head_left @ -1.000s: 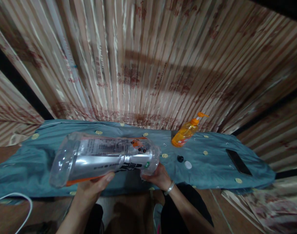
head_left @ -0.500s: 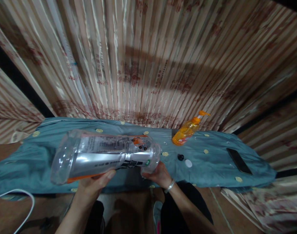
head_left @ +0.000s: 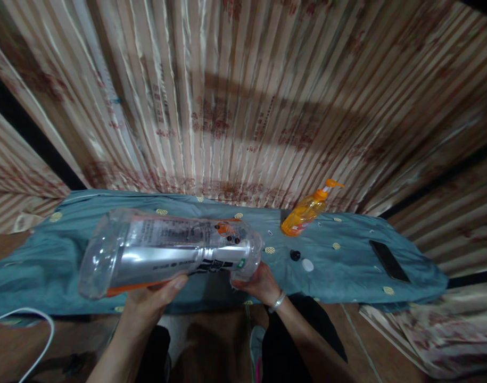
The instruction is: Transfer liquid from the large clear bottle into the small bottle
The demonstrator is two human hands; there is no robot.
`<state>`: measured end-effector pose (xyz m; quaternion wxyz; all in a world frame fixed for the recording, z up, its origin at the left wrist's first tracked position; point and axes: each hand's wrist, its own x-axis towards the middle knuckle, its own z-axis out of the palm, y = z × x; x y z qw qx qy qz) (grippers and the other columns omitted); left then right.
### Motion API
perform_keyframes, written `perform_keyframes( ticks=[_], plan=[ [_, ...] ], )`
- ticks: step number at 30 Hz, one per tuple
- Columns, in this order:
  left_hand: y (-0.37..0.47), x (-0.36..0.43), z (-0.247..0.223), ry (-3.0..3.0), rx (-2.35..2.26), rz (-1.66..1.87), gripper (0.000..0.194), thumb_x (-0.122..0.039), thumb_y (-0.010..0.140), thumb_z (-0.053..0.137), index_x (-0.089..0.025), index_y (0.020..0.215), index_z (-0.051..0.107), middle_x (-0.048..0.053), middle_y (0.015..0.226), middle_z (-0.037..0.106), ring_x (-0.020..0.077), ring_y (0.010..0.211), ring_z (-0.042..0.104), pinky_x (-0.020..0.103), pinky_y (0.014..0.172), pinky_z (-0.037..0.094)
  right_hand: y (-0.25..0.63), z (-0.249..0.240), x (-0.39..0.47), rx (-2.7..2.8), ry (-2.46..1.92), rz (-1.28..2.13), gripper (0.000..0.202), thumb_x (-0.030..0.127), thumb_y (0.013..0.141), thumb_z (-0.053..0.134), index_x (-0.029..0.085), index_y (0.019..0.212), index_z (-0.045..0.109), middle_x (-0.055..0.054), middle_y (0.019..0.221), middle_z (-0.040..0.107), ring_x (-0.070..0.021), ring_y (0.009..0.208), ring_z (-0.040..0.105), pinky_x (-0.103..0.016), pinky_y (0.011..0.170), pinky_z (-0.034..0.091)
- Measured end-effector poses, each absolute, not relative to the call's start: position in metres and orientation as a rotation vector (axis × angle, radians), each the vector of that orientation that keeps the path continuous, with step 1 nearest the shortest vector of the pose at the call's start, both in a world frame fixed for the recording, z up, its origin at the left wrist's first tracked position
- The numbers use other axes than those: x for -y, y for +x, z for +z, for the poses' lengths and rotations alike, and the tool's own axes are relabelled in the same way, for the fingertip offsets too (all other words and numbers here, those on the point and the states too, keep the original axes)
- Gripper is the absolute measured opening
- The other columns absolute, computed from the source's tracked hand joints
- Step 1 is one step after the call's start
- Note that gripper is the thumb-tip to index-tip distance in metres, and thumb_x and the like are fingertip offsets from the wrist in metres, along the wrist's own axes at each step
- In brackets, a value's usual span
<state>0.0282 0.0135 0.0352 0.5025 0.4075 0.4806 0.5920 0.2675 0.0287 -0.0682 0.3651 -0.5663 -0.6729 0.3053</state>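
A large clear plastic bottle (head_left: 163, 255) with a silver and orange label lies sideways in the air before me, its broad base to the left. My left hand (head_left: 153, 295) grips it from below near the base half, thumb along the label. At the other end, my right hand (head_left: 259, 284) is closed around the neck end, most of its fingers hidden behind the plastic. To the right, on the teal cloth, lie a small black cap (head_left: 295, 255) and a white round disc (head_left: 307, 265), both apart from my hands.
An orange pump bottle (head_left: 305, 213) stands on the teal patterned cloth (head_left: 347, 274), near the pleated curtain (head_left: 235, 106) behind. A dark phone (head_left: 388, 260) lies at the right. A white cable (head_left: 47, 324) loops at the lower left.
The view has shifted slightly. Both hands keep their hold on the bottle, which stays sideways at almost the same spot, a touch further left.
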Motion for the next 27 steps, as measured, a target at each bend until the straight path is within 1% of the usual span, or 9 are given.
perform_keyframes(
  ticks=[6, 10, 12, 15, 19, 22, 27],
  plan=[
    [0.0282, -0.0132, 0.0342, 0.963, -1.161, 1.433, 0.038, -0.032, 0.058, 0.078, -0.022, 0.095, 0.073, 0.005, 0.084, 0.079, 0.0329, 0.101, 0.07, 0.041, 0.094, 0.054, 0.2672, -0.0689, -0.0283, 1.719, -1.454, 0.801, 0.031, 0.023, 0.061, 0.079, 0.02, 0.089, 0.066, -0.007, 0.094, 0.073, -0.0292, 0.095, 0.069, -0.04, 0.086, 0.054],
    [0.0263, -0.0135, 0.0317, 0.938, -1.183, 1.422, 0.036, -0.032, 0.058, 0.079, -0.022, 0.092, 0.073, 0.005, 0.08, 0.079, 0.0319, 0.093, 0.072, 0.041, 0.094, 0.053, 0.2675, -0.0688, -0.0285, 1.728, -1.461, 0.801, 0.033, 0.024, 0.061, 0.079, 0.02, 0.091, 0.066, -0.007, 0.093, 0.073, -0.0294, 0.095, 0.069, -0.041, 0.087, 0.054],
    [0.0253, -0.0138, 0.0307, 0.952, -1.18, 1.423, 0.032, -0.031, 0.058, 0.078, -0.023, 0.089, 0.073, 0.004, 0.078, 0.079, 0.0311, 0.095, 0.071, 0.039, 0.096, 0.052, 0.2675, -0.0688, -0.0286, 1.722, -1.461, 0.796, 0.035, 0.025, 0.061, 0.079, 0.02, 0.092, 0.066, -0.007, 0.095, 0.073, -0.0294, 0.095, 0.069, -0.042, 0.088, 0.054],
    [0.0246, -0.0139, 0.0307, 1.01, -1.165, 1.411, 0.029, -0.03, 0.06, 0.077, -0.022, 0.088, 0.073, 0.004, 0.081, 0.079, 0.0307, 0.104, 0.068, 0.039, 0.1, 0.049, 0.267, -0.0696, -0.0287, 1.718, -1.462, 0.78, 0.035, 0.026, 0.06, 0.079, 0.02, 0.092, 0.065, -0.008, 0.097, 0.073, -0.0288, 0.094, 0.069, -0.041, 0.087, 0.054],
    [0.0257, -0.0133, 0.032, 1.042, -1.208, 1.404, 0.032, -0.035, 0.061, 0.077, -0.022, 0.09, 0.073, 0.005, 0.085, 0.079, 0.0326, 0.109, 0.066, 0.042, 0.101, 0.048, 0.2664, -0.0725, -0.0289, 1.73, -1.457, 0.778, 0.035, 0.025, 0.061, 0.079, 0.02, 0.093, 0.066, -0.006, 0.093, 0.074, -0.0277, 0.091, 0.07, -0.04, 0.084, 0.055],
    [0.0265, -0.013, 0.0333, 1.029, -1.2, 1.414, 0.037, -0.035, 0.059, 0.078, -0.022, 0.094, 0.073, 0.005, 0.087, 0.079, 0.0335, 0.109, 0.066, 0.042, 0.1, 0.049, 0.2667, -0.0739, -0.0291, 1.73, -1.44, 0.78, 0.035, 0.024, 0.061, 0.078, 0.02, 0.094, 0.066, -0.006, 0.092, 0.074, -0.0274, 0.09, 0.07, -0.039, 0.083, 0.056],
    [0.0262, -0.0136, 0.0344, 0.999, -1.172, 1.417, 0.039, -0.029, 0.059, 0.076, -0.021, 0.098, 0.072, 0.005, 0.085, 0.079, 0.0322, 0.102, 0.07, 0.04, 0.093, 0.054, 0.2675, -0.0715, -0.029, 1.724, -1.421, 0.796, 0.033, 0.025, 0.062, 0.078, 0.02, 0.092, 0.065, -0.007, 0.093, 0.074, -0.0274, 0.092, 0.07, -0.04, 0.085, 0.056]
  ],
)
